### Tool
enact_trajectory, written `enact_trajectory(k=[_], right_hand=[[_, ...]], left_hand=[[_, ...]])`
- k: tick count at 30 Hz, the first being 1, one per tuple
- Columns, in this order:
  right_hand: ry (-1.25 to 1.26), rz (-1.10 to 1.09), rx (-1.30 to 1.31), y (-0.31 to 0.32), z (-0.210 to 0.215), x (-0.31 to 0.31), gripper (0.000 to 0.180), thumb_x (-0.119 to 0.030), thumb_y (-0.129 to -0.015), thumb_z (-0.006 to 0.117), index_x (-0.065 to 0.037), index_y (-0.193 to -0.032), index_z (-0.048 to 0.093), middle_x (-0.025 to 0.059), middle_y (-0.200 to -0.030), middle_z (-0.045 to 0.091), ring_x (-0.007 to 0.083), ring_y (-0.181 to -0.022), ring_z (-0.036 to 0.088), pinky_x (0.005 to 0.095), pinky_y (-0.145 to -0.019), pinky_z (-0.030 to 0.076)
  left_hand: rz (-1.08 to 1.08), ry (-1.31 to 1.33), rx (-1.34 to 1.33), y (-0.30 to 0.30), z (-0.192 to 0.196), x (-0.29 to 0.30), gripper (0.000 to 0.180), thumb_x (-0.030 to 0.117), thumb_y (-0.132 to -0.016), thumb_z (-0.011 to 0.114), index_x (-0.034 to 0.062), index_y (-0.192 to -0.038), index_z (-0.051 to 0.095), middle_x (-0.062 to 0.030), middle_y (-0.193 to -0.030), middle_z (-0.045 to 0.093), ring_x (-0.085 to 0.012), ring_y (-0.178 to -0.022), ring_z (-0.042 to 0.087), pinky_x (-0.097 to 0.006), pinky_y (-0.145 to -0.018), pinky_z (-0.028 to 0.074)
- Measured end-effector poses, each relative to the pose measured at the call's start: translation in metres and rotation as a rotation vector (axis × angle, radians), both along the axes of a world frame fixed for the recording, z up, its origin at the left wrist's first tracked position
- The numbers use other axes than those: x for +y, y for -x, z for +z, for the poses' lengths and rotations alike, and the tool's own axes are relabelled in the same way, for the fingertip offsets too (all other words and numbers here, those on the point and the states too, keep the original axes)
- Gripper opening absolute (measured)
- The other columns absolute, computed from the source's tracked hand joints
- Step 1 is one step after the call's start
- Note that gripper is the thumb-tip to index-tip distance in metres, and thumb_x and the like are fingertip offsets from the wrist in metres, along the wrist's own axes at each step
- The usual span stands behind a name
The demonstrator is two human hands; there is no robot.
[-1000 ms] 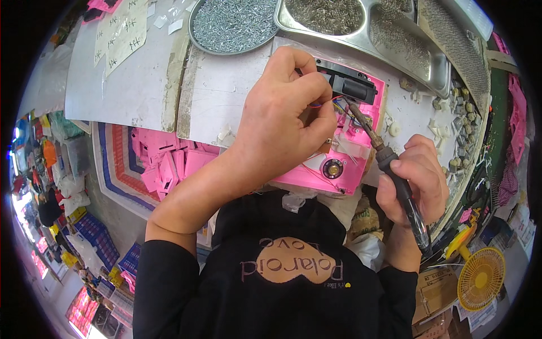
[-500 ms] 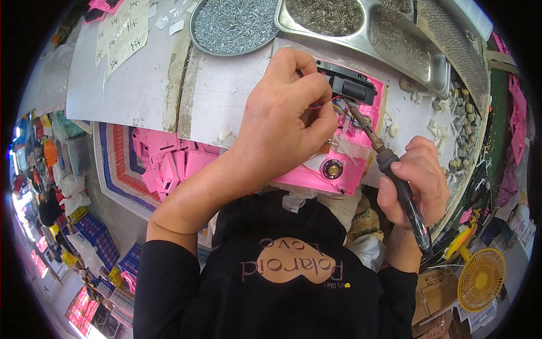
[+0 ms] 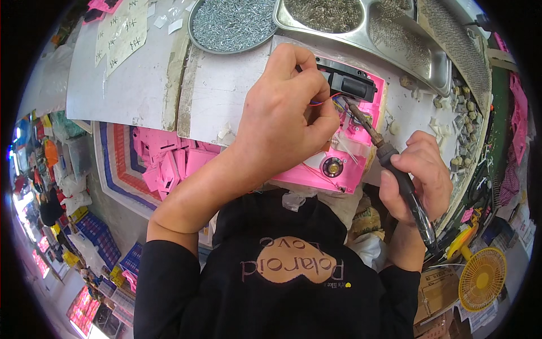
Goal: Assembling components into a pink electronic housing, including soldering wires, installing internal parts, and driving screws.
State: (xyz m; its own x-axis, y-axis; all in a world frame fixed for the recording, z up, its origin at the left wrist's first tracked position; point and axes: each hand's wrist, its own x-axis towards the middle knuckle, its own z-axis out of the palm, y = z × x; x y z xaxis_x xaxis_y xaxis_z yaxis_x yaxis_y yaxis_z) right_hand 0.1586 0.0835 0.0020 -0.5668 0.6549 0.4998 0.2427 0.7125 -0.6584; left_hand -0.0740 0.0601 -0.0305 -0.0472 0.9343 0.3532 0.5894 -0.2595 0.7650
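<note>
My left hand [image 3: 288, 107] reaches over an open pink plastic casing [image 3: 353, 183], thumb and finger pinched on thin red and blue wires [image 3: 318, 103]. In my right hand [image 3: 423, 175] is a soldering iron [image 3: 402, 179] with a black handle, held slantwise. Its metal tip points into the casing, close to the wires beside a black module [image 3: 354, 87]; whether it touches is hard to tell. A small round speaker [image 3: 332, 166] sits in the casing's near part. My left hand hides much of the casing's left side.
Beyond the casing stand a round tray of screws [image 3: 232, 25] and a metal compartment tray [image 3: 389, 45] of small metal parts. Small metal pieces [image 3: 463, 121] lie along the right edge. Below the table at left, a striped bag [image 3: 116, 164] holds pink casings [image 3: 169, 164]. A yellow fan [image 3: 481, 279] stands lower right.
Both hands stay nearly in place. The soldering iron's tip has shifted very slightly up and left, and my right hand has moved a little to the right.
</note>
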Motion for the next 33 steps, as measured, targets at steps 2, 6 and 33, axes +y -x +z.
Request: enact_trajectory(k=[2, 6, 33], right_hand=[[0.006, 0.005, -0.002, 0.0009, 0.0, 0.0012, 0.027, -0.005, -0.077, 0.079, -0.003, -0.099, 0.064, 0.0068, -0.066, 0.059, 0.0239, -0.057, 0.054, 0.0385, -0.065, 0.049], [0.003, 0.006, -0.005, 0.0035, -0.0001, 0.0029, 0.027, -0.005, -0.077, 0.08, -0.003, -0.099, 0.064, 0.0069, -0.066, 0.06, 0.0241, -0.057, 0.054, 0.0383, -0.065, 0.049], [0.01, 0.004, -0.017, 0.0002, 0.0043, 0.0023, 0.028, -0.005, -0.076, 0.08, -0.004, -0.1, 0.065, 0.0073, -0.068, 0.062, 0.0245, -0.057, 0.055, 0.0382, -0.067, 0.049]], left_hand=[[0.003, 0.002, -0.005, -0.0005, -0.0001, 0.0005, 0.01, -0.002, -0.073, 0.072, 0.0008, -0.08, 0.066, -0.0095, -0.099, 0.056, -0.0152, -0.065, 0.056, -0.028, -0.057, 0.047], [0.004, 0.005, 0.007, -0.0012, -0.0007, 0.0014, 0.01, -0.002, -0.073, 0.072, 0.0007, -0.079, 0.066, -0.01, -0.099, 0.056, -0.0153, -0.065, 0.058, -0.029, -0.058, 0.049], [0.01, -0.002, 0.015, -0.0042, -0.0027, 0.0027, 0.01, 0.0, -0.073, 0.071, 0.0008, -0.077, 0.062, -0.0138, -0.1, 0.055, -0.0267, -0.07, 0.061, -0.037, -0.061, 0.053]])
